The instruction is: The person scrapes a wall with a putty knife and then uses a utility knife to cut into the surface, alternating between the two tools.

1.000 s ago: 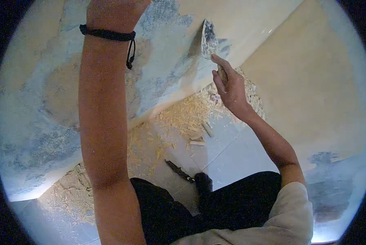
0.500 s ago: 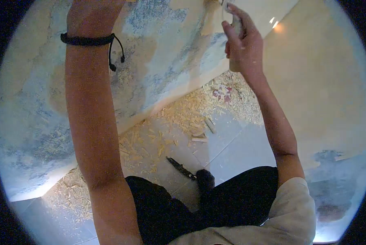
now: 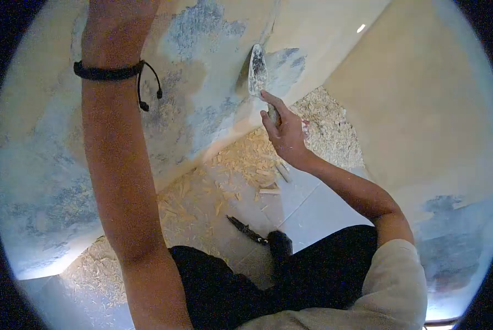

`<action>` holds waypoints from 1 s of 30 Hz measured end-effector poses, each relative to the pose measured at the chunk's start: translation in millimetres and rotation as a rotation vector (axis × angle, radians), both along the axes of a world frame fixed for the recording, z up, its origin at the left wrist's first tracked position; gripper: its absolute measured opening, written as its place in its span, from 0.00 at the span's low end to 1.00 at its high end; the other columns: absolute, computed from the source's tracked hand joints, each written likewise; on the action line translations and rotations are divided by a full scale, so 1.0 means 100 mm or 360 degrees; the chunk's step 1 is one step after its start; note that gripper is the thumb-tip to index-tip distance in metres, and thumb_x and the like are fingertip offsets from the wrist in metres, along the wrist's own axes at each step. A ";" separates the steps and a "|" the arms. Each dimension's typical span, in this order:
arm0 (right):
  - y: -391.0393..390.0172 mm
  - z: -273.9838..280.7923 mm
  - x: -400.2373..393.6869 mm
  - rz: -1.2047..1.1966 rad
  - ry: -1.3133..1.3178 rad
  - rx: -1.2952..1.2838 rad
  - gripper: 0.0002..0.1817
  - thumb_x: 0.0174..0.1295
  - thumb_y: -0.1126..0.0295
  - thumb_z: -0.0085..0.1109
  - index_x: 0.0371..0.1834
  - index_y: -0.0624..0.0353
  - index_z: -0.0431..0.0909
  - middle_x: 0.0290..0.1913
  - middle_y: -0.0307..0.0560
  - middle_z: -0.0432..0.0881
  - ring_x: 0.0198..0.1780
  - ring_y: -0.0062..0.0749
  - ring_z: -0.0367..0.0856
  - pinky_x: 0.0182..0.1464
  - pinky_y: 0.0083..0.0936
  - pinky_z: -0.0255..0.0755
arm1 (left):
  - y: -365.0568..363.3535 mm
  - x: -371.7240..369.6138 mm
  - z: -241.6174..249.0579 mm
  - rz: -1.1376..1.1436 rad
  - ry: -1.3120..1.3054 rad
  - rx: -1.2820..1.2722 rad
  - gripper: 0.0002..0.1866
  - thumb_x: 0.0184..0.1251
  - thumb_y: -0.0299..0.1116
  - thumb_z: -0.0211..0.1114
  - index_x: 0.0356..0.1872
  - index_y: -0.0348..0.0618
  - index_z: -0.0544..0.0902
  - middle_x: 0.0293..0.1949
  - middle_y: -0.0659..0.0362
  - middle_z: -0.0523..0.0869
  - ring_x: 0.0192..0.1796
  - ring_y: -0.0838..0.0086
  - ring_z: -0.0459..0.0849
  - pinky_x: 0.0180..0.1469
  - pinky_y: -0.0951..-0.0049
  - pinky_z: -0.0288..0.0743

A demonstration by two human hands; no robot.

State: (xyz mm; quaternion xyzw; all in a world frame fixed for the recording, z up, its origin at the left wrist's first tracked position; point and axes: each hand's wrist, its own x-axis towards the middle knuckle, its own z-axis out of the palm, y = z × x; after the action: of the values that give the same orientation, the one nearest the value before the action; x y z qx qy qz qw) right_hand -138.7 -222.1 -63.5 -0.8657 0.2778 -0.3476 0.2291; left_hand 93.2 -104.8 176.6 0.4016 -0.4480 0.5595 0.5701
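Observation:
My right hand point(image 3: 286, 135) is closed round the handle of a small pointed trowel point(image 3: 257, 71). The trowel's blade is smeared with whitish material and lies close against the patchy wall point(image 3: 213, 77), pointing up. Bare blue-grey areas and cream patches cover that wall around the blade. At the top edge, only the base of my left hand point(image 3: 120, 25) shows, above a black cord bracelet point(image 3: 108, 71); its fingers are cut off by the frame.
Pale scrapings point(image 3: 246, 159) lie along the wall's foot, with a greyer heap point(image 3: 331, 129) in the corner. On the tiled floor, a dark knife-like tool point(image 3: 245, 229) rests beside my foot point(image 3: 279, 243). A second wall point(image 3: 422, 110) rises on the right.
My right hand has moved down and to the left with the trowel, whose blade now shows fully against the wall. My left arm has shifted slightly left and down.

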 end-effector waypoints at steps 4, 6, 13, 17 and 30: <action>-0.05 0.41 0.12 -0.0114 0.0005 -0.0048 0.22 0.69 0.71 0.56 0.67 0.55 0.71 0.28 0.59 0.75 0.26 0.36 0.74 0.35 0.34 0.72 | 0.02 -0.01 -0.02 -0.0074 0.0054 0.0003 0.14 0.69 0.39 0.66 0.35 0.35 0.83 0.33 0.51 0.86 0.38 0.64 0.85 0.45 0.66 0.77; -0.18 0.72 0.20 -0.0150 -0.0075 -0.0240 0.22 0.69 0.69 0.56 0.66 0.54 0.72 0.25 0.57 0.75 0.23 0.34 0.74 0.32 0.32 0.73 | -0.02 0.02 -0.03 -0.0053 0.0013 -0.0044 0.13 0.68 0.37 0.66 0.35 0.35 0.83 0.33 0.51 0.86 0.38 0.63 0.85 0.46 0.66 0.77; -0.22 1.64 0.30 -0.0123 -0.0397 -0.0180 0.21 0.68 0.64 0.60 0.64 0.51 0.74 0.17 0.43 0.76 0.16 0.27 0.76 0.21 0.30 0.73 | 0.05 -0.05 -0.03 0.0040 0.0060 0.0017 0.13 0.67 0.37 0.66 0.35 0.34 0.83 0.32 0.51 0.85 0.37 0.65 0.84 0.43 0.67 0.76; -0.39 0.83 0.24 -0.0184 -0.0222 -0.0475 0.22 0.68 0.68 0.58 0.66 0.52 0.72 0.22 0.52 0.76 0.20 0.34 0.76 0.31 0.34 0.75 | 0.11 -0.02 -0.01 -0.0118 0.0050 0.0063 0.14 0.68 0.38 0.66 0.34 0.34 0.83 0.29 0.52 0.83 0.33 0.69 0.82 0.39 0.69 0.75; -0.21 -0.19 0.07 0.0062 -0.0251 -0.0415 0.24 0.68 0.74 0.56 0.68 0.56 0.71 0.29 0.59 0.79 0.26 0.41 0.75 0.34 0.35 0.72 | 0.08 0.01 -0.01 -0.0154 0.0077 0.0054 0.15 0.69 0.39 0.65 0.33 0.34 0.82 0.25 0.55 0.80 0.30 0.73 0.78 0.37 0.70 0.73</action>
State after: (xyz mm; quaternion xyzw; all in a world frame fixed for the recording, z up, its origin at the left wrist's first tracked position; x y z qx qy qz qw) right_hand -132.0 -243.5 -82.3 -0.8634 0.1944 -0.4433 0.1424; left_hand 94.0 -96.7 175.9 0.4025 -0.4622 0.5137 0.6003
